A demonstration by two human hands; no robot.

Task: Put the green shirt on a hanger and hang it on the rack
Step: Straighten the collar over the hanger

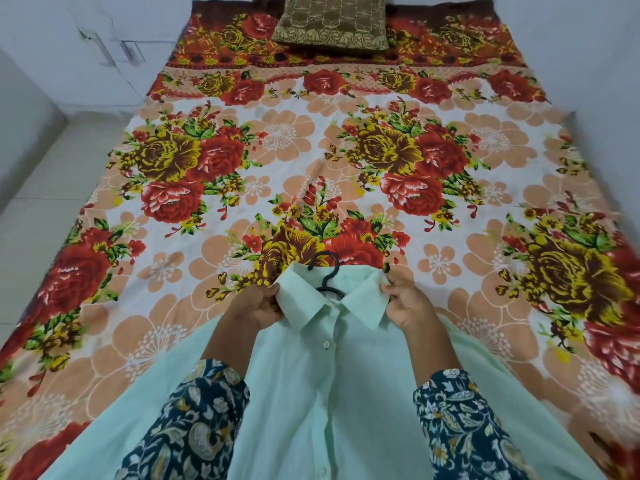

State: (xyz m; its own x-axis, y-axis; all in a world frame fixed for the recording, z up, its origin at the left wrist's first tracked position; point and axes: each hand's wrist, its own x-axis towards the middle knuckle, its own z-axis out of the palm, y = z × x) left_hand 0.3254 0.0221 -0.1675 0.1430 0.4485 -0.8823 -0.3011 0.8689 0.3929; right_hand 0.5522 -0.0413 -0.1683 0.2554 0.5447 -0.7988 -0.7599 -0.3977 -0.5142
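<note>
A pale mint green shirt (311,386) lies face up on the bed, buttoned down its front, collar toward the far side. A black hanger (327,271) sits inside it; only its hook and a bit of its neck poke out of the collar opening. My left hand (258,304) pinches the left collar point and the shoulder fabric under it. My right hand (407,301) pinches the right collar point. The rest of the hanger is hidden under the cloth. No rack is in view.
The bed carries a floral sheet (311,150) in red, yellow and peach. An olive embroidered cushion (332,22) rests at the far end. White walls stand on both sides, and pale floor tiles (45,188) run along the left.
</note>
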